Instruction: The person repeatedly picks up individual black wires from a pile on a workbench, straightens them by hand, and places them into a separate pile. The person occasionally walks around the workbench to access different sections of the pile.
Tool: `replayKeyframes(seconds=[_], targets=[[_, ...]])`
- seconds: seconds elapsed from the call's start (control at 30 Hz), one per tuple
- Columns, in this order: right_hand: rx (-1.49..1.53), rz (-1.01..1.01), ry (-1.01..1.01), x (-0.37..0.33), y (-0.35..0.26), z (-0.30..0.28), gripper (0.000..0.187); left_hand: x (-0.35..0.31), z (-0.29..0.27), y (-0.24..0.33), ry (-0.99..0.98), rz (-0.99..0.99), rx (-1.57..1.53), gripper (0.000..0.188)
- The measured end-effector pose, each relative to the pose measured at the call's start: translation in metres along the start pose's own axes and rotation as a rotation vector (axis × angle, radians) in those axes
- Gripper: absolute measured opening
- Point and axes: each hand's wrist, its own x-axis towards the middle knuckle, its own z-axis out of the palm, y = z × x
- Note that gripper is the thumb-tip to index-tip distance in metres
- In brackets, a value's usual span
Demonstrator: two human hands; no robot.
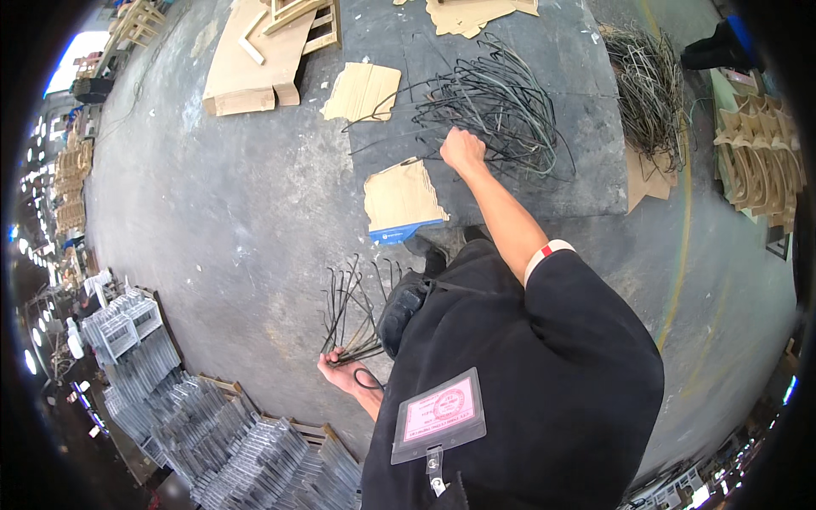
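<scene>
Low beside my leg, my left hand [344,371] is closed around a bunch of thin black hooked metal rods [344,310]. Their bent ends fan upward, and a loop shows near the wrist. My right hand [465,150] reaches forward in a fist at the near edge of a tangled pile of similar black hooked rods [501,102]. Rods of the pile run into that fist, though how many it grips is hidden. The pile lies on a dark sheet [586,183] on the floor.
Torn cardboard pieces [404,195] lie left of the pile, near a larger cardboard sheet [246,68] bearing wooden frames. Another wire heap [646,93] sits to the right, before curved wooden parts [761,153]. Stacked grey metal frames [255,450] fill the lower left.
</scene>
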Motion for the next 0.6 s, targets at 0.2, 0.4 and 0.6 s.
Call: replayKeyframes(seconds=[0.2,0.4,0.6], targets=[[0.103,0.147,0.054,0.039,0.004,0.025,0.034,0.032,-0.028,0.012,-0.021,-0.009,-0.066,0.025],[1.221,0.152,-0.087,0.011,0.034,-0.05,0.035,0.056,-0.048,0.006,0.033,-0.013,-0.062,0.022],[1.079,-0.115,-0.17,-0.004,0.022,-0.09,0.035,0.06,-0.039,0.008,-0.003,-0.104,-0.073,0.023]])
